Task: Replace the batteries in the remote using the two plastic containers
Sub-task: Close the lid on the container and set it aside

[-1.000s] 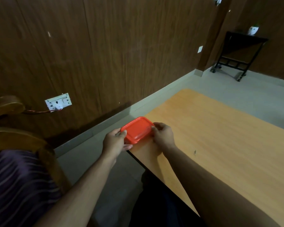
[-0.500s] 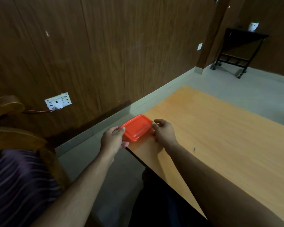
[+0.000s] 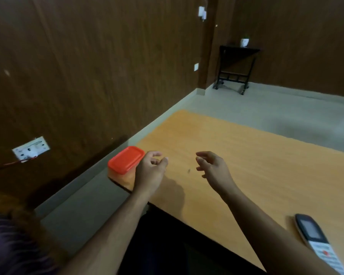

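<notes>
A clear plastic container with a red lid (image 3: 126, 160) stands at the near left corner of the orange table (image 3: 246, 161), its lid on. My left hand (image 3: 150, 171) hovers just to its right, fingers loosely curled, holding nothing. My right hand (image 3: 213, 167) floats above the table further right, fingers relaxed and empty. A white remote with a dark screen (image 3: 318, 241) lies face up by the table's near edge at the lower right, partly behind my right forearm. Only one container is in view.
A dark wood-panelled wall runs along the left, with a white socket plate (image 3: 31, 149) and a red cable low on it. A black side table (image 3: 236, 68) carrying a white pot stands in the far corner. Grey floor lies between wall and table.
Both hands have let go of the red-lidded container and drawn away to the right. The view has swung right, bringing the remote into sight.
</notes>
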